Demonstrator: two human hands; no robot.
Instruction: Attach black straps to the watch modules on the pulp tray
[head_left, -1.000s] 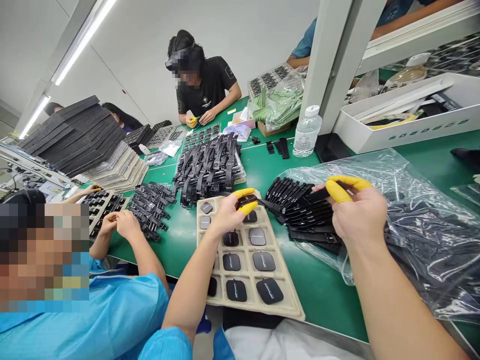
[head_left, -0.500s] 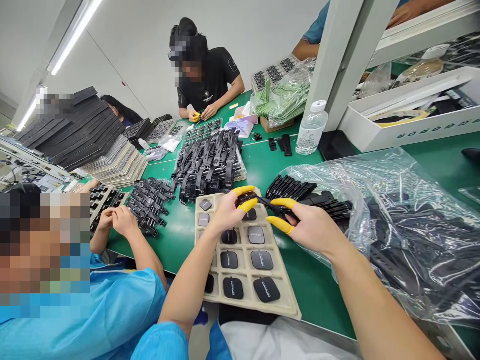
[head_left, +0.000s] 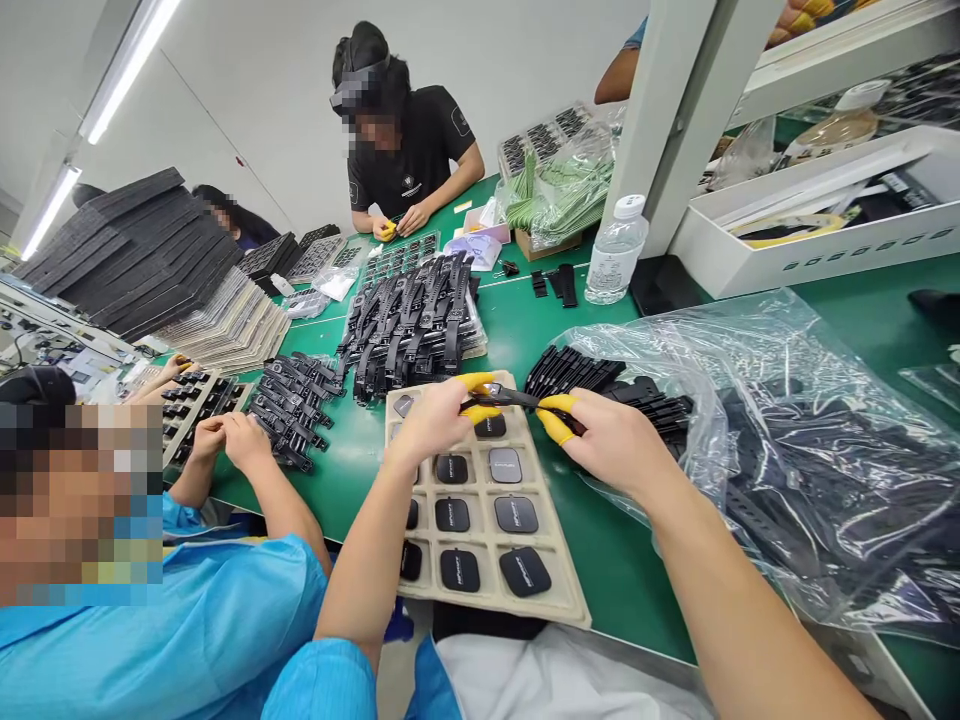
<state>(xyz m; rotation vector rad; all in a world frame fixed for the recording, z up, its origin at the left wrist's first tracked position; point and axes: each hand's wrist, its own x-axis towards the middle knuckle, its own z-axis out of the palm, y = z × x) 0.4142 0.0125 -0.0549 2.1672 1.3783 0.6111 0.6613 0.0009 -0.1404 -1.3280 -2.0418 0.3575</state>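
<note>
Yellow finger covers are on the thumb and forefinger of both hands. My left hand [head_left: 442,415] pinches a dark watch-like piece above the far part of a beige tray [head_left: 551,590]. From that piece a black strap [head_left: 517,397] runs to the right, where my right hand [head_left: 596,430] grips it between thumb and forefinger. Square dark pieces [head_left: 516,514] with pale lettering lie in the tray's compartments below my hands. A fanned row of black straps [head_left: 568,371] lies just beyond my right hand. The join between piece and strap is too small to make out.
A clear plastic bag [head_left: 810,440] of black straps fills the right side. Ahead are a heap of strapped watches [head_left: 416,325], a bottle [head_left: 616,250] and a white box [head_left: 817,220]. One person in blue [head_left: 225,610] sits at left; another in black [head_left: 412,150] sits opposite.
The view has shifted slightly. My hands are a little closer together, and the piece and strap between them now lie more level, nearly in one line.
</note>
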